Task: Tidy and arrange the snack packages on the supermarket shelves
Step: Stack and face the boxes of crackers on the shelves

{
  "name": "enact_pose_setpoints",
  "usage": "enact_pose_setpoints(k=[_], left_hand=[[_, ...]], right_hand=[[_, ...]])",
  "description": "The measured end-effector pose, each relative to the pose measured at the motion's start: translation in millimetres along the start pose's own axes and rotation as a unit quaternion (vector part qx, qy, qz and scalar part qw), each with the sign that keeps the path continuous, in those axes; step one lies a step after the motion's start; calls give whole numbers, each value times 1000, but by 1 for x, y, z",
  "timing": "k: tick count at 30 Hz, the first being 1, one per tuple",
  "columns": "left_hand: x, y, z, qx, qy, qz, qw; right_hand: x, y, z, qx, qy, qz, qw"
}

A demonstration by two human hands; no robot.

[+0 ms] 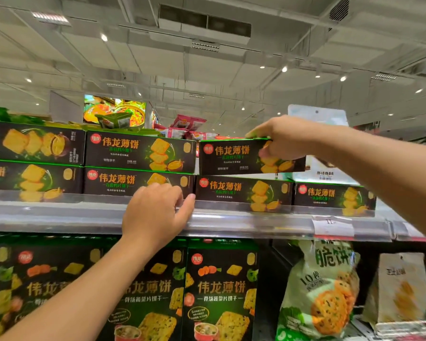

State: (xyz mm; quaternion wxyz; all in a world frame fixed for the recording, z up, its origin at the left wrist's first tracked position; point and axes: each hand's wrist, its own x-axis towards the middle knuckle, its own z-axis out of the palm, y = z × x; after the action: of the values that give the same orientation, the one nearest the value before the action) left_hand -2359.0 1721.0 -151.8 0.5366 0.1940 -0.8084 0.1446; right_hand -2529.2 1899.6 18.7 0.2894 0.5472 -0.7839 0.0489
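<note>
Black biscuit box (244,156), long axis horizontal, pinched at its right end by right hand (280,139); left hand (153,212) relaxed on shelf edge (256,225).

Words on the cracker boxes and bags

The flat black boxes (140,151) on the top shelf (231,223) say 伟龙薄饼 in big orange letters, with a red round 伟龙 mark at the left end; the right hand (278,139) holds one such box (234,157). The tall black boxes (220,289) on the shelf below say 伟龙薄饼 and 骨汤蔬菜片饼干. The green bag (322,289) beside them shows 脆饼 and "10". A white price tag (333,225) on the shelf's front edge is too blurry to read.
</note>
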Motion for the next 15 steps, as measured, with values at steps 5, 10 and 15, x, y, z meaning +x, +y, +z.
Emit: enact_pose_setpoints(k=[5,10,15], left_hand=[[0,-1,1,15,5,8,1000],[-1,-1,2,10,18,10,1000],[-2,-2,3,4,24,15,1000]], right_hand=[[12,1,5,0,5,-4,1000],[15,3,17,9,-24,8,1000],[19,3,26,23,-25,7,999]])
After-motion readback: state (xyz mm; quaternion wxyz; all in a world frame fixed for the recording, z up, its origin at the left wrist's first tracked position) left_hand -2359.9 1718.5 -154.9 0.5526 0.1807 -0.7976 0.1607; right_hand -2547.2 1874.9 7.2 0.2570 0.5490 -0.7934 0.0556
